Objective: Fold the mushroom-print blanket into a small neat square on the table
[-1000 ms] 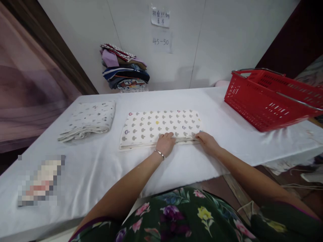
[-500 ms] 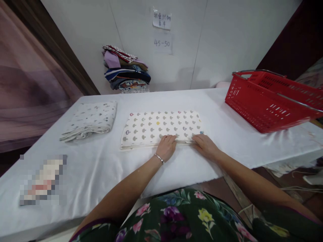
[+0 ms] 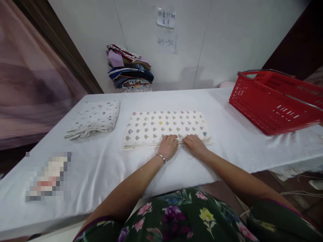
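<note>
A cream cloth with a mushroom-like print (image 3: pixel 166 123), folded into a long rectangle, lies flat in front of me. My left hand (image 3: pixel 168 147) is at the middle of its near edge, fingers curled over the layers. Close by on the right, my right hand (image 3: pixel 195 145) grips the same edge, with a small gap between the two hands. Both thumbs are mostly hidden. The cloth's layers show along the near edge, and its right near corner fans out slightly.
Another folded white printed cloth (image 3: pixel 96 116) lies at the left. A pixelated flat object (image 3: pixel 49 176) is nearer me on the white-covered table (image 3: pixel 101 178). A red basket (image 3: pixel 267 107) stands at the right. Folded fabrics (image 3: pixel 130 69) are stacked by the wall.
My right hand has slid left along the near edge, closer to my left hand, uncovering the cloth's right near corner. My left hand stays on the cloth. The view has shifted slightly.
</note>
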Available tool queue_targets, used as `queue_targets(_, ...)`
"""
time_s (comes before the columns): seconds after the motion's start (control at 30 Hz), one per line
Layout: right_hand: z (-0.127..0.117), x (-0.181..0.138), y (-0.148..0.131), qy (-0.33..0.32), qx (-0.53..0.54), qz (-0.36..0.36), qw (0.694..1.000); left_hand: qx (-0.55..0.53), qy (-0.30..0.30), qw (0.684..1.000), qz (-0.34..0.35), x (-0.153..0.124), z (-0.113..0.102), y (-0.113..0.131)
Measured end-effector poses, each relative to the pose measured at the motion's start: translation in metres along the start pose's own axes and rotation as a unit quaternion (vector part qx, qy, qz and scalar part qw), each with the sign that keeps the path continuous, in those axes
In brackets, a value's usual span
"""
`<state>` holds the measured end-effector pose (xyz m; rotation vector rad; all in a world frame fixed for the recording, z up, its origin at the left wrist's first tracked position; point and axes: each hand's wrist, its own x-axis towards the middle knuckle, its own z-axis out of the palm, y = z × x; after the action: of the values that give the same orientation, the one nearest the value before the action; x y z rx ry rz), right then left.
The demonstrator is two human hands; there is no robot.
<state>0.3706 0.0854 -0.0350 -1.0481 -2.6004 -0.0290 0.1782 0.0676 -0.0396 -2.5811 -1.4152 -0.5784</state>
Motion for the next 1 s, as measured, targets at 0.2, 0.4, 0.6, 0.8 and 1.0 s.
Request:
queue_targets(0.2, -0.001, 0.0, 0.004, 0.003, 0.043, 0.014, 0.999, -0.017, 0.002, 1.0, -0.01, -0.002, -0.001, -0.002)
queue_targets(0.4, -0.003, 0.006, -0.009, 0.007, 0.023, -0.003, 1.0, 0.01, -0.003, 1.0, 0.001, -0.001, 0.004, 0.0)
queue_targets(0.6, 0.013, 0.011, -0.017, 0.028, 0.016, -0.031, 0.999, 0.022, -0.027, 0.999, 0.018, -0.005, 0.007, 0.0)
queue_targets(0.8, 0.016, 0.01, -0.013, 0.038, 0.03, -0.042, 0.998, 0.029, -0.04, 0.999, 0.012, -0.005, 0.006, 0.004)
queue_targets(1.0, 0.015, 0.01, -0.013, 0.045, 0.026, -0.052, 0.997, 0.051, -0.047, 0.997, -0.026, -0.006, -0.005, 0.006)
